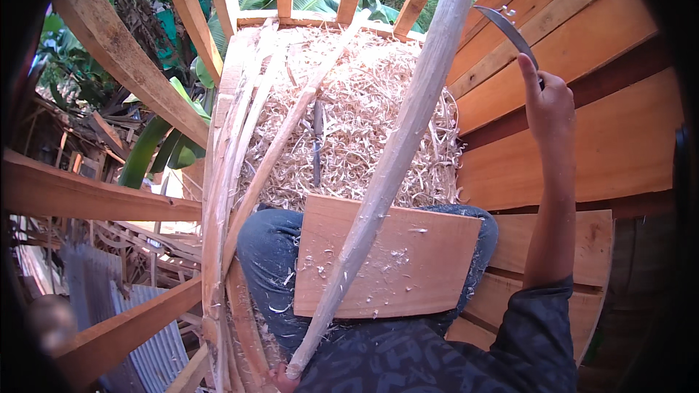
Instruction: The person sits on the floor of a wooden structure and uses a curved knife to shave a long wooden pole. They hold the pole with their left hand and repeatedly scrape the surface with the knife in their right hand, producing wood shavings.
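Note:
A long, pale, peeled wooden pole [394, 164] slants from the lower left up past the top edge, lying across a flat wooden board [429, 262] on my lap. My left hand [280, 378], only partly in view at the bottom, is closed round the pole's near end. Raised at the right, well apart from the pole, my right hand [550, 98] grips a curved knife [507, 31]. Its dark blade points up and left, and a curl of shaving hangs near the tip. The knife's handle is mostly hidden in my fist.
Wood shavings [364, 109] cover the floor ahead of my knees. A slim dark tool [317, 142] lies on them. Long wooden strips [226, 196] and a thinner pole [280, 135] run along the left. Slatted rails [102, 207] and a plank wall [575, 145] stand close on both sides.

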Demonstrator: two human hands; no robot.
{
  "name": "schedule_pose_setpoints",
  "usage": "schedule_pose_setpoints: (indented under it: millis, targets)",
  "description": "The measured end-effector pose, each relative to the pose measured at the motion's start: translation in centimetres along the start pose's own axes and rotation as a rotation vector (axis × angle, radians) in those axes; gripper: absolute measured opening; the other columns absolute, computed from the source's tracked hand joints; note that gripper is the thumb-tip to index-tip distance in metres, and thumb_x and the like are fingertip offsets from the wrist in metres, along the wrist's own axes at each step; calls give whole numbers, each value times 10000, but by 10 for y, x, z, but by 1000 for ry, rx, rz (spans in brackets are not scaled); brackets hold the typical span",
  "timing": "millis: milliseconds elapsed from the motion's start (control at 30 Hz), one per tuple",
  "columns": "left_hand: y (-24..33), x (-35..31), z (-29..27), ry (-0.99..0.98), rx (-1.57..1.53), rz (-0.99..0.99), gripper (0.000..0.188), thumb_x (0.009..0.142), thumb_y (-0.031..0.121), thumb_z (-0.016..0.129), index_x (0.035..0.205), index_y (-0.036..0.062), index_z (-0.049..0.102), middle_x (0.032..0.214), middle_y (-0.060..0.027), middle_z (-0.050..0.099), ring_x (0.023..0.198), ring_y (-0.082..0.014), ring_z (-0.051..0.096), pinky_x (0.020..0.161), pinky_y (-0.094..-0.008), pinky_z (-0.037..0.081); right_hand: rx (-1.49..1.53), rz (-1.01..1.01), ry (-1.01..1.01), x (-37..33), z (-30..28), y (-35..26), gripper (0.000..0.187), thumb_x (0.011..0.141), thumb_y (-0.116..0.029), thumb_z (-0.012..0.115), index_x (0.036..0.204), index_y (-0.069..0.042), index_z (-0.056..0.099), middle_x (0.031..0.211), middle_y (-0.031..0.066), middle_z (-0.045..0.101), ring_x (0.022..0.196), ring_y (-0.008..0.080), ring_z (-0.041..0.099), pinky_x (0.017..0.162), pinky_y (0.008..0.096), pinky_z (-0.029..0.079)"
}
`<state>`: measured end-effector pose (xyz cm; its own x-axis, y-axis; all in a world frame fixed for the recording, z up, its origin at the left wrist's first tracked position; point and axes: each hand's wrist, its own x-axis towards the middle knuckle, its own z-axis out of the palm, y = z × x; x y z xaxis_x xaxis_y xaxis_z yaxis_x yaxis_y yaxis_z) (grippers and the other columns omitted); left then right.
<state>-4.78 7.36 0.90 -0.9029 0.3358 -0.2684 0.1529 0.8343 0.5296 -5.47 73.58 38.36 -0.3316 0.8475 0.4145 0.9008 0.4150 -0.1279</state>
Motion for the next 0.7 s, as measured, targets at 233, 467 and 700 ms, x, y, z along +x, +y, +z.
schedule_pose_setpoints:
  millis: [233,467,700]
  targets:
    - [-1,-3,0,-8,-6,-18,419,630,363,782,818,41,591,727,-161,577,793,-389,569,710,-474,445,366,23,-217,-76,16,4,667,900,-606,517,649,11,567,497,125,452,455,243,499,491,383,392]
    - [6,22,-9,-75,5,5,425,630,363,783,825,35,596,734,-164,586,796,-390,577,711,-474,450,342,-539,-307,-155,31,-54,575,806,-607,633,598,-76,558,464,75,503,436,260,569,425,378,432]
    - [14,40,-17,-129,-24,-2,431,631,363,784,832,30,601,741,-168,594,799,-392,586,713,-474,455,249,-433,-4,-59,52,-55,670,762,-679,615,569,-39,552,470,107,502,436,283,543,435,369,419]
